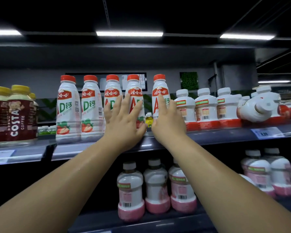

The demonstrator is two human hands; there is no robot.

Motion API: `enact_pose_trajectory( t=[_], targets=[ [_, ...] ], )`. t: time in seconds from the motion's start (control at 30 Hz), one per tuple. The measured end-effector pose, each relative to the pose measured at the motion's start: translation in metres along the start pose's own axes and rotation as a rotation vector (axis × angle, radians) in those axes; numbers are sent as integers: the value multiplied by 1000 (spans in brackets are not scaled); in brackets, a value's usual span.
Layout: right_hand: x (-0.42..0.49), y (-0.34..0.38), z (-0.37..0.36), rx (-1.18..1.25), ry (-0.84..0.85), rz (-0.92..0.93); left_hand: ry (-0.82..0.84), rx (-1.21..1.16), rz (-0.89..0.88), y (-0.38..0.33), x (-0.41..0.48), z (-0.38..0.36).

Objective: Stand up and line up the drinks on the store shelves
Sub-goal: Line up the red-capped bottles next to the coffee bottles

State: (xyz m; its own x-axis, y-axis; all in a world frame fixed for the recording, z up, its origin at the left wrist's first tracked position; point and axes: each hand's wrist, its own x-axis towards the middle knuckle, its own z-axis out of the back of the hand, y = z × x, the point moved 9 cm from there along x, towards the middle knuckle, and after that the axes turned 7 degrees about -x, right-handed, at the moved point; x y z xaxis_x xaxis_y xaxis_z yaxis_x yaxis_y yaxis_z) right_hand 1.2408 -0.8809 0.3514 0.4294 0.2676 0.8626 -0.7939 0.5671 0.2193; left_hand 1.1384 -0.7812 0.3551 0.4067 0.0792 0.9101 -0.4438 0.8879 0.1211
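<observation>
- The left hand [124, 121] lies flat against the row of red-capped AD calcium milk bottles [67, 106]. Its fingers [118, 105] are straight and spread apart, not closed round anything.
- Under those fingers are the third bottle [112, 89] and the fourth bottle [134, 88] of the row. Both stand upright on the upper shelf [208, 137], and the left thumb sits low beside the fourth bottle's base.
- The right hand [166, 123] grips the fifth bottle [159, 88]. The index finger [160, 100] points up the label, the other fingers curl round the bottle's right side, and the thumb is on its lower left side.
- The fifth bottle is upright, with a gap between it and the fourth bottle.
- In that gap, between the two hands' fingers and farther back, stands a small yellow bottle [149, 119].
- Left of the left fingers, the first two bottles of the row stand upright and close together.
- Farther left are yellow-capped Costa Coffee bottles [21, 113].
- Just right of the right fingers, white-capped bottles with red bases [206, 106] stand in a row.
- Beyond them a toppled white bottle [257, 108] lies on its side.
- Below both hands, pink-based bottles [130, 190] stand upright on the lower shelf [158, 222].
</observation>
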Motion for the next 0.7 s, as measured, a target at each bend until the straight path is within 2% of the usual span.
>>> enact_pose_trajectory(
  t=[0.2, 0.3, 0.47, 0.57, 0.7],
  targets=[
    [-1, 1, -2, 159, -63, 98, -32, 15, 11, 1, -5, -3],
    [-5, 10, -6, 132, -57, 181, -33, 15, 22, -1, -6, -2],
    [-9, 4, -5, 216, -18, 205, -19, 16, 38, -3, -5, 1],
    [-19, 0, 3, 265, -41, 258, -22, -21, 51, -12, -5, 6],
    [-31, -23, 23, 331, -145, 299, -105, -160, -32, -50, -5, 17]
  ],
)
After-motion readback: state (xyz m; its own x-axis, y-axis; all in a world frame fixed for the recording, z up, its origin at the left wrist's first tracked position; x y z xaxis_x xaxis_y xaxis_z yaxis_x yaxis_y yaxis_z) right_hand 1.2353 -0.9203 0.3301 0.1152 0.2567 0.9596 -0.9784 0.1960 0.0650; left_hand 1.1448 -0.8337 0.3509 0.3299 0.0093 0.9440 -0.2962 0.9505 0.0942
